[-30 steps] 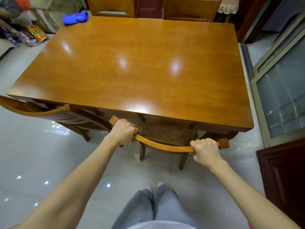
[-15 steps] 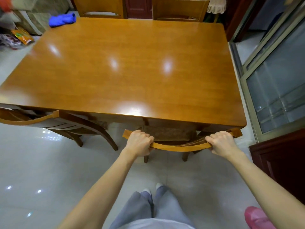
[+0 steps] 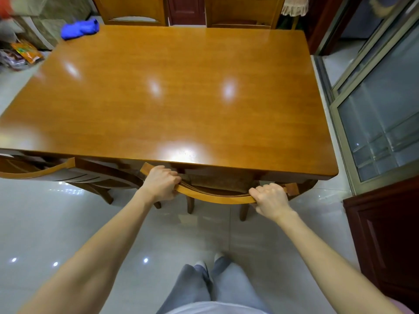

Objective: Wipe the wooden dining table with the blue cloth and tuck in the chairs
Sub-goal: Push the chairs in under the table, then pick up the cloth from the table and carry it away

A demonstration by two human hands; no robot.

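Observation:
The wooden dining table (image 3: 172, 94) fills the middle of the view, its top bare and glossy. A crumpled blue cloth (image 3: 79, 29) lies at its far left corner. At the near edge a wooden chair (image 3: 215, 197) stands with its curved top rail just below the table edge and its seat under the table. My left hand (image 3: 161, 182) grips the left end of that rail. My right hand (image 3: 269, 199) grips the right end.
A second chair (image 3: 45, 172) stands at the near left, partly under the table. Two more chairs (image 3: 133, 10) stand at the far side. A glass sliding door (image 3: 381, 114) and a dark red cabinet (image 3: 390, 241) are on the right. Snack bags (image 3: 25, 52) lie at the far left.
Both hands have kept their grip on the chair's rail, and the chair has slid further in under the table's near edge.

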